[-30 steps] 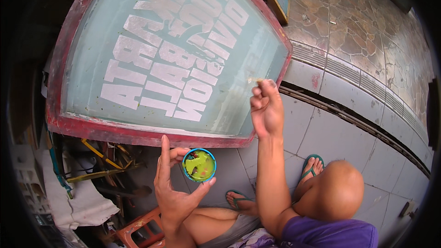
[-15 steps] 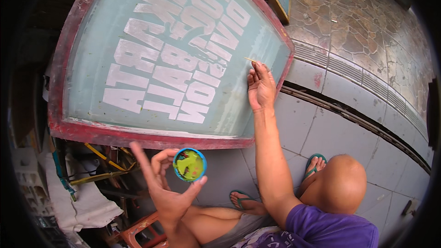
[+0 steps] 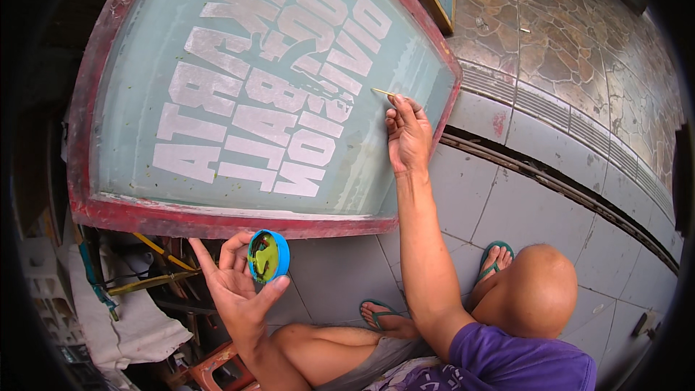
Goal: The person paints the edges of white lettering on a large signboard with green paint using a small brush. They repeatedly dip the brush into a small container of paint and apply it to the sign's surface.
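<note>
Right hand (image 3: 407,136) pinching a thin stick (image 3: 384,92) between thumb and fingertips, tip laid against the mesh of the screen (image 3: 145,65) near its right edge, just past the end of the pale reversed lettering (image 3: 268,80). Forearm stretched up from the lower right, crossing the red frame (image 3: 217,223) at the lower right corner.

Left hand (image 3: 235,286) palm up, below the frame's bottom edge, gripping a small blue lid (image 3: 268,255) between thumb and curled fingers, index finger pointing away to the left. Lid tilted on edge, inside coated with yellow-green paste. Not touching the frame, just beneath it.

Screen leaning, grey-green mesh speckled with small dark flecks along the lower part, red paint worn along the bottom rail. Under it, grey floor tiles (image 3: 499,210). Bare knee (image 3: 532,297) to the right of the forearm; two feet in teal sandals (image 3: 494,257) on the tiles, one beside the knee, one nearer the left thigh. Purple shirt (image 3: 517,358) at the lower edge. At lower left, white cloth (image 3: 130,326) and yellow-handled tools (image 3: 156,275) in clutter. Stone paving (image 3: 565,36) at upper right.
</note>
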Motion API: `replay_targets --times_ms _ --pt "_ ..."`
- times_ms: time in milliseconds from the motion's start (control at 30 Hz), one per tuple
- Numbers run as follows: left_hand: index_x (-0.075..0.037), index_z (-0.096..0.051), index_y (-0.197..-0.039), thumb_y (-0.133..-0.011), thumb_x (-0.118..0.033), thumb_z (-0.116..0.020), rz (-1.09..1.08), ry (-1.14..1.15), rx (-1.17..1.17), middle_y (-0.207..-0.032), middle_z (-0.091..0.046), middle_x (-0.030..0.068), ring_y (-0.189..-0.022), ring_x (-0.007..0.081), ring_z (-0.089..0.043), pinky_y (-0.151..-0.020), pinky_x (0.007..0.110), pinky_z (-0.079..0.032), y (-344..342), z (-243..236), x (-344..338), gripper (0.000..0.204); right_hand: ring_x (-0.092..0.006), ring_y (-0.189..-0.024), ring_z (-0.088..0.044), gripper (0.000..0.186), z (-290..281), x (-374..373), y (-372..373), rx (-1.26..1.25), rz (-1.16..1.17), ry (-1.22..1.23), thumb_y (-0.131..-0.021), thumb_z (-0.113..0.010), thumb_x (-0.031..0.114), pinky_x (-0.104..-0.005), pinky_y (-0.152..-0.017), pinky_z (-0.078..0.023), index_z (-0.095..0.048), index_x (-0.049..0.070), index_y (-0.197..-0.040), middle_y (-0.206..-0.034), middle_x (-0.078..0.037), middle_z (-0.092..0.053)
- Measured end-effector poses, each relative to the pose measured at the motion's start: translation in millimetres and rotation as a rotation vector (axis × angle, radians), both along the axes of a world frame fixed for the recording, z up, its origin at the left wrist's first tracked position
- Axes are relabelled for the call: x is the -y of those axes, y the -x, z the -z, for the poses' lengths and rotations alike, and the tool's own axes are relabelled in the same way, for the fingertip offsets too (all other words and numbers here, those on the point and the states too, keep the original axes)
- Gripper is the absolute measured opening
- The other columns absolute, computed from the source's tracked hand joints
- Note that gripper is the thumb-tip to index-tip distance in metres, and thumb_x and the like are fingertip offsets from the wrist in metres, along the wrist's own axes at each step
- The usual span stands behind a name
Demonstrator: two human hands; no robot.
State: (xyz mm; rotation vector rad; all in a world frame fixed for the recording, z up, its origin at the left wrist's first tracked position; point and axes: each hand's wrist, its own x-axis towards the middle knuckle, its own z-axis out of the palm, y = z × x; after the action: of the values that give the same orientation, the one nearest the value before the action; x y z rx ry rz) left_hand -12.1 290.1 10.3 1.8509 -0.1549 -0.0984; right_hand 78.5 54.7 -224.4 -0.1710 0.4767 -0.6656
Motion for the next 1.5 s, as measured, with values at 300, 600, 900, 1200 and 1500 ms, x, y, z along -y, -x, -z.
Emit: replay_targets --times_ms 300,600,900,1200,1500 --pt "-0.002 0.010 -0.161 -0.063 0.006 -0.086 0.006 -0.031 -0.001 -0.126 -0.054 0.0185 -0.116 0.0260 -0.056 -0.103 0.037 -0.046 0 0 -1 0.138 -0.0104 -0.076 -0.066 0.025 1 0 0 0.004 0.008 -0.015 -0.087 -0.082 0.013 -0.0219 -0.073 -0.052 -0.062 0.010 -0.101 -0.096 -0.005 -0.072" --pt "-0.003 0.010 -0.161 -0.063 0.005 -0.086 -0.003 -0.043 -0.016 -0.125 -0.055 0.0181 -0.115 0.0251 -0.056 -0.102 0.036 -0.046 1 -4 0 0.138 -0.0102 -0.078 -0.066 0.022 2 0 1 0.030 0.018 -0.051 -0.090 -0.079 0.011 -0.0222 -0.074 -0.052 -0.062 0.009 -0.104 -0.097 -0.005 -0.072" --pt "0.005 0.007 -0.160 -0.064 0.001 -0.084 0.006 -0.106 -0.012 -0.127 -0.054 0.0191 -0.120 0.0269 -0.056 -0.104 0.035 -0.045 2 -4 -3 0.132 -0.0107 -0.083 -0.064 0.019 20 0 15 0.074 0.037 -0.092 -0.091 -0.076 0.010 -0.0218 -0.075 -0.052 -0.063 0.011 -0.105 -0.100 -0.005 -0.071" --pt "-0.001 0.009 -0.161 -0.061 0.005 -0.087 0.001 -0.054 -0.006 -0.123 -0.056 0.0179 -0.113 0.0248 -0.058 -0.101 0.036 -0.047 0 -3 -3 0.138 -0.0103 -0.080 -0.066 0.022 15 -6 10 0.014 0.005 -0.067 -0.090 -0.079 0.012 -0.0210 -0.074 -0.053 -0.061 0.011 -0.103 -0.101 -0.007 -0.073" --pt "-0.001 0.009 -0.161 -0.061 0.004 -0.086 -0.002 -0.054 -0.012 -0.123 -0.056 0.0178 -0.113 0.0248 -0.058 -0.101 0.036 -0.047 0 -4 -3 0.138 -0.0096 -0.077 -0.066 0.023 10 -6 10 -0.019 -0.007 -0.044 -0.089 -0.080 0.012 -0.0202 -0.071 -0.052 -0.061 0.011 -0.102 -0.098 -0.007 -0.073"
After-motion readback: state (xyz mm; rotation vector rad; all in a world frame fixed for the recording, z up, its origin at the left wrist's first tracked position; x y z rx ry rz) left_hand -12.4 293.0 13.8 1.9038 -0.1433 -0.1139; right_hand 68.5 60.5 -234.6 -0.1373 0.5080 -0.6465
